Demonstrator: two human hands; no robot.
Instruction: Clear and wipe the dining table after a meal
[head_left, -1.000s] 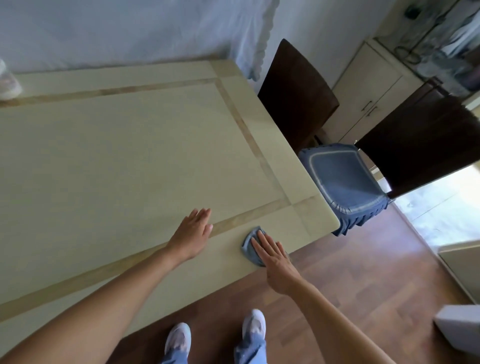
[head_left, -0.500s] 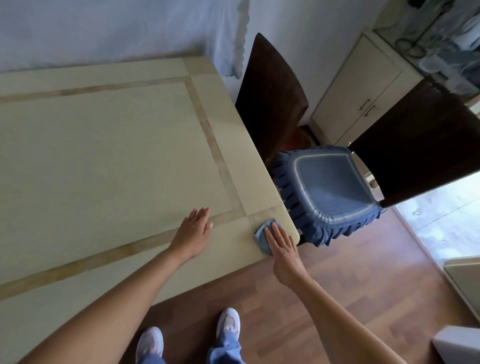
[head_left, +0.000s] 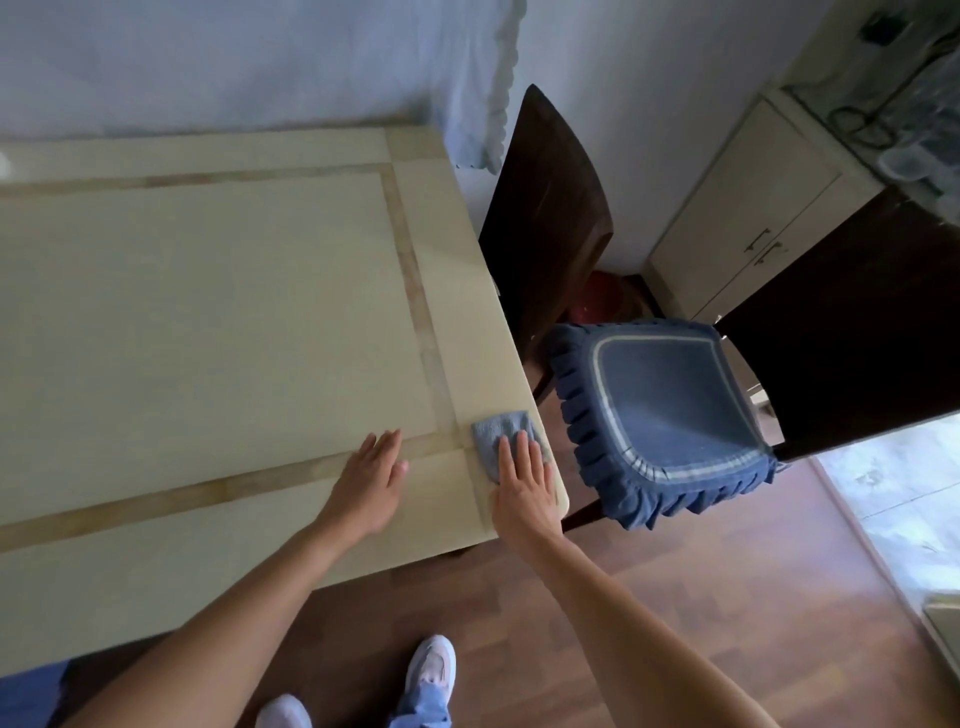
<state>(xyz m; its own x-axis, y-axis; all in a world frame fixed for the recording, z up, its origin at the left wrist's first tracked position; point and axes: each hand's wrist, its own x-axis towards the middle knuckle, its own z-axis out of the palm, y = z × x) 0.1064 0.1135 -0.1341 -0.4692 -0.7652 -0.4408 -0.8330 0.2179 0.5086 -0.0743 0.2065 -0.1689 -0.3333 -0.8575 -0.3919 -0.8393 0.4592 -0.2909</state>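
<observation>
A pale cream dining table (head_left: 218, 312) with a tan inlaid border fills the left of the view. At its near right corner lies a small blue-grey cloth (head_left: 496, 427). My right hand (head_left: 522, 480) lies flat on that cloth with the fingers stretched out, pressing it against the tabletop. Just to the left, my left hand (head_left: 371, 480) rests palm down on the bare wood, fingers apart, holding nothing. The near half of the cloth is hidden under my right hand.
A dark wooden chair (head_left: 545, 218) stands against the table's right edge. A second dark chair (head_left: 852, 338) with a frilled blue seat cushion (head_left: 660, 410) sits close to the table corner. Cream cabinets (head_left: 748, 218) are at the back right. Wooden floor and my shoes lie below.
My right hand has slid the cloth rightward along the near edge to the table's corner, then a little away from me. The left hand has stayed planted on the table.
</observation>
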